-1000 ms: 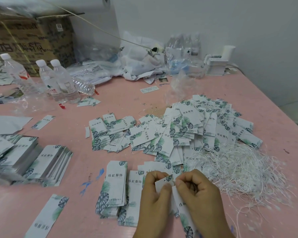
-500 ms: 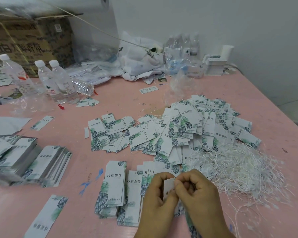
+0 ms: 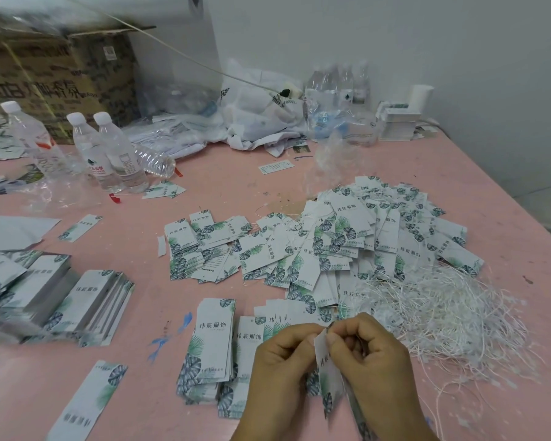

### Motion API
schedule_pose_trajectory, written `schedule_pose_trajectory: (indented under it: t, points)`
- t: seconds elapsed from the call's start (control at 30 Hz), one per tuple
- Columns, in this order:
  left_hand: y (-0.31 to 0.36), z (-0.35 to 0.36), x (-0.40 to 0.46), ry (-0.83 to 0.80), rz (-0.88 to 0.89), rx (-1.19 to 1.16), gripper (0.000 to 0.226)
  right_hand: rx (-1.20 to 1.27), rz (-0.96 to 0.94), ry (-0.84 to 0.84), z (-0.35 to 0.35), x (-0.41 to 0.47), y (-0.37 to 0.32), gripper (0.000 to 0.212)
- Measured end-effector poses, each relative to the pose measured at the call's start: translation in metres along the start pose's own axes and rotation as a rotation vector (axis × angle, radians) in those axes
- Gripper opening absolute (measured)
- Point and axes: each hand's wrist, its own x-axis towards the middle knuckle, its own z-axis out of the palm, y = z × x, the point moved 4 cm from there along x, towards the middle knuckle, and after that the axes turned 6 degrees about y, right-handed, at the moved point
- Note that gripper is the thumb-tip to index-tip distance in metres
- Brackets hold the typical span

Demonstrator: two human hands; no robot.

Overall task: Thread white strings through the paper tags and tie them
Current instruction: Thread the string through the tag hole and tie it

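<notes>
Low in the view, my left hand [image 3: 282, 367] and my right hand [image 3: 374, 361] meet at the top edge of one white paper tag [image 3: 326, 374] with a green leaf print. Both pinch that tag, which hangs edge-on between them. A string at my fingertips is too fine to make out. Just right of my hands lies a loose heap of white strings [image 3: 439, 307]. Beyond them spreads a big pile of strung tags [image 3: 347, 243]. Short stacks of unstrung tags [image 3: 213, 342] lie left of my left hand.
The pink table [image 3: 140, 307] carries more tag stacks [image 3: 77, 300] at the left and a single tag [image 3: 89, 399] near the front edge. Three water bottles [image 3: 109, 151] stand at the back left before a cardboard box [image 3: 54, 78]. Plastic bags and bottles line the wall.
The tag has turned from facing up to edge-on between my hands. My hands have drawn closer together at its top edge. Nothing else on the table has moved.
</notes>
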Motion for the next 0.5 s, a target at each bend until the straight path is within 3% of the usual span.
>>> schedule_pose_trajectory:
  t: [0.23,0.33,0.5]
  points:
    - [0.003,-0.002,-0.006,0.079,0.092,0.137,0.028,0.033,0.047,-0.057,0.004,-0.003,-0.002,0.027]
    - [0.011,-0.004,-0.005,0.128,0.123,0.147,0.018,0.176,0.176,-0.073,-0.004,0.004,0.004,0.02]
    - [0.019,-0.004,-0.004,0.185,0.051,-0.039,0.027,0.392,0.289,-0.03,-0.022,0.017,0.019,0.028]
